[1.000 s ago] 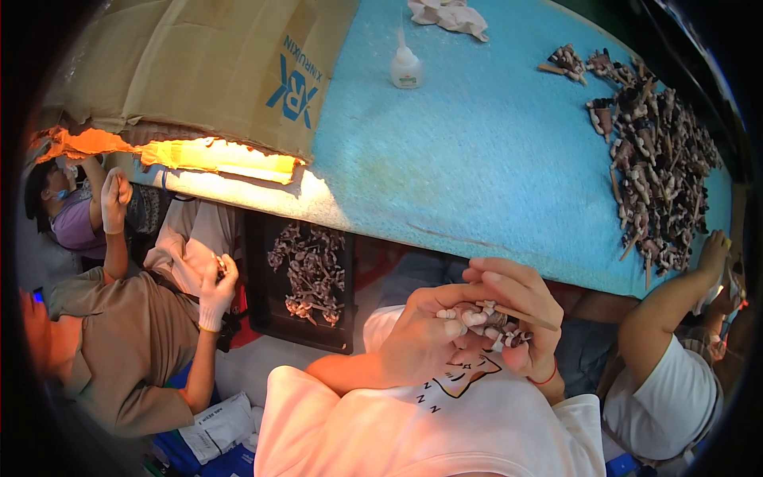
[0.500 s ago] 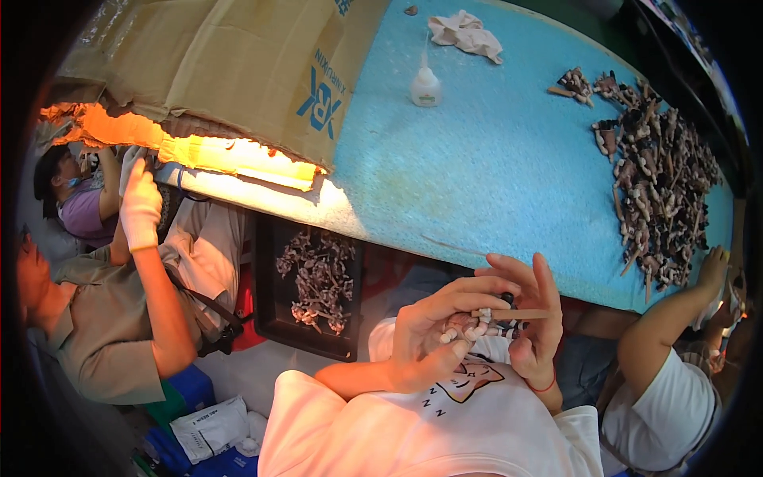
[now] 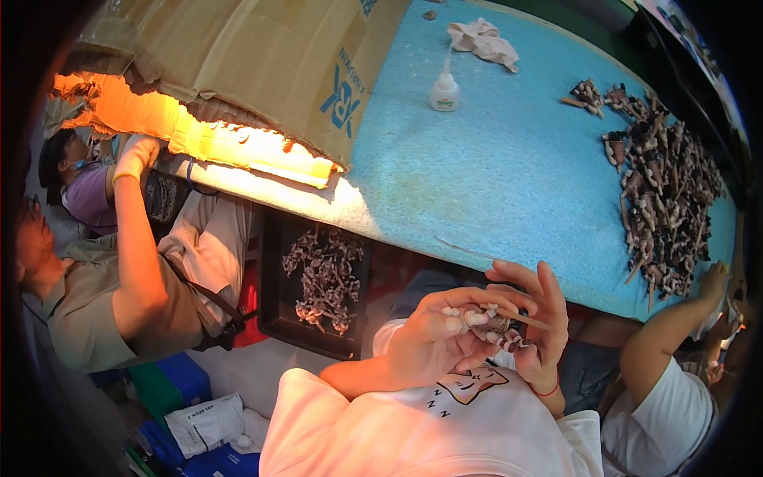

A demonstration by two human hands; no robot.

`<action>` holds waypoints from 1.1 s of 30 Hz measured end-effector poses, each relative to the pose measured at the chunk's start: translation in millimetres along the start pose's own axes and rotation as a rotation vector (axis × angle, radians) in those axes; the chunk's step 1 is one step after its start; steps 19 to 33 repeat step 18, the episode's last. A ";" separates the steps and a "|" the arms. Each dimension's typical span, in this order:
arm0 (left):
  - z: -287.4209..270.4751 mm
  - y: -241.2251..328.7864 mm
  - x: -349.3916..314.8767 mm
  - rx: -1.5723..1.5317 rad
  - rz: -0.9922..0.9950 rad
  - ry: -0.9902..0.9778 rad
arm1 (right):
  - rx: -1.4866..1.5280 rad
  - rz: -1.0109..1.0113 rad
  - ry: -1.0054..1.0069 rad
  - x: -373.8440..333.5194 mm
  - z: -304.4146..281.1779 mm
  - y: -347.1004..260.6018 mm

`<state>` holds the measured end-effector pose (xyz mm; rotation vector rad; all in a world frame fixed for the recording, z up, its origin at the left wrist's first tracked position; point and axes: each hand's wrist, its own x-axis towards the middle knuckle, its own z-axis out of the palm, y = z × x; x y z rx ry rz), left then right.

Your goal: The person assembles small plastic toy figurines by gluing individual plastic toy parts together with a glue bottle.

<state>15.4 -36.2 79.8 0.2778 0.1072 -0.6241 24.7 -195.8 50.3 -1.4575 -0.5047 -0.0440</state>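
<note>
Above my lap, my left hand (image 3: 433, 334) pinches a small painted figurine (image 3: 489, 322) between bent fingers and thumb. The figurine has pale limbs and dark parts, lies tilted, and is partly covered by my fingers. A flat wooden stick (image 3: 524, 319) runs beside it toward my right palm. My right hand (image 3: 544, 338), with a red cord at the wrist, steadies the figurine from the other side. Its thumb is by the figurine's lower end, and its upper fingers stretch upward.
Many similar figurines with sticks form a pile (image 3: 668, 199) on the blue table (image 3: 477, 183). A white squeeze bottle (image 3: 445, 91) and cloth (image 3: 485, 44) lie farther back. A cardboard box (image 3: 262, 71) glows inside at left. A black tray (image 3: 274, 310) holds small parts. Co-workers sit on both sides.
The figurine has been turned in my hands, and its stick now slants down to the right. At left, the co-worker's gloved hand has moved lower beside the glowing box. The view has shifted slightly.
</note>
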 end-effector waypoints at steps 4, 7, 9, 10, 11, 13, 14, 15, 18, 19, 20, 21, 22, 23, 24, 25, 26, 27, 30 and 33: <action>-3.4 1.3 0.2 -0.017 -0.009 -0.051 | -0.005 -0.007 -0.009 2.3 1.3 1.3; -4.0 2.6 1.0 -0.009 0.007 -0.068 | -0.007 -0.002 -0.015 3.0 1.3 1.2; -3.3 4.1 1.0 0.005 0.007 -0.066 | -0.011 0.000 -0.011 3.8 2.0 1.3; -2.8 4.8 1.1 0.019 0.006 -0.064 | -0.014 0.003 -0.005 4.2 2.3 1.5; -2.2 5.2 1.3 0.018 0.008 -0.065 | -0.014 0.003 -0.007 4.6 2.6 1.8; -1.4 5.7 1.1 0.082 0.033 -0.034 | -0.007 0.009 0.002 5.0 3.3 2.6; -1.6 5.6 1.0 0.081 0.035 -0.034 | -0.008 0.009 -0.001 5.2 3.9 3.2; -1.8 5.1 0.6 0.122 0.062 -0.028 | -0.006 0.009 0.007 5.1 4.5 3.6; -4.4 3.7 -0.5 0.190 0.137 -0.051 | -0.005 0.030 0.010 4.3 5.3 4.1; -4.4 3.7 -0.5 0.190 0.137 -0.051 | -0.005 0.030 0.010 4.3 5.3 4.1; -4.4 3.7 -0.5 0.190 0.137 -0.051 | -0.005 0.030 0.010 4.3 5.3 4.1; -4.4 3.7 -0.5 0.190 0.137 -0.051 | -0.005 0.030 0.010 4.3 5.3 4.1; -4.4 3.7 -0.5 0.190 0.137 -0.051 | -0.005 0.030 0.010 4.3 5.3 4.1; -4.4 3.7 -0.5 0.190 0.137 -0.051 | -0.005 0.030 0.010 4.3 5.3 4.1; -4.4 3.7 -0.5 0.190 0.137 -0.051 | -0.005 0.030 0.010 4.3 5.3 4.1; -4.4 3.7 -0.5 0.190 0.137 -0.051 | -0.005 0.030 0.010 4.3 5.3 4.1; -4.4 3.7 -0.5 0.190 0.137 -0.051 | -0.005 0.030 0.010 4.3 5.3 4.1; -4.4 3.7 -0.5 0.190 0.137 -0.051 | -0.005 0.030 0.010 4.3 5.3 4.1; -4.4 3.7 -0.5 0.190 0.137 -0.051 | -0.005 0.030 0.010 4.3 5.3 4.1; -4.4 3.7 -0.5 0.190 0.137 -0.051 | -0.005 0.030 0.010 4.3 5.3 4.1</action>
